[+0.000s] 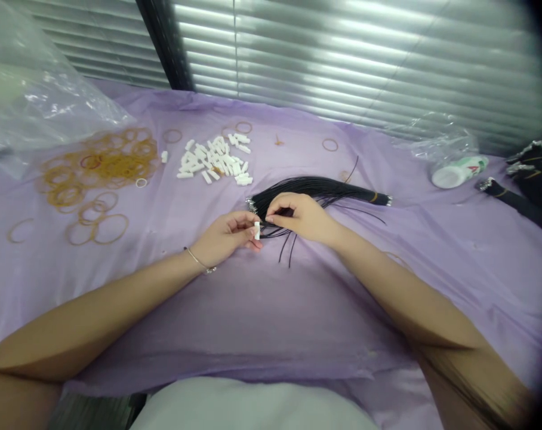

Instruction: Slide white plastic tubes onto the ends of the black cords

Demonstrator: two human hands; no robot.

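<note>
My left hand is closed, pinching a small white plastic connector housing between thumb and fingers. Thin black wires run from the housing toward the right. Just beside it, my right hand pinches a thin black wire near the housing; whether its tip sits inside I cannot tell. Behind my right hand lies a bundle of black wires with shiny metal terminals at its ends. A few loose wires stick out toward me below my right hand. Farther back is a heap of white connector housings.
Many tan rubber bands are spread at the left, near a clear plastic bag. To the right lie a white cup-like container, crumpled clear plastic and more black wire bundles. A purple cloth covers the table; blinds stand behind.
</note>
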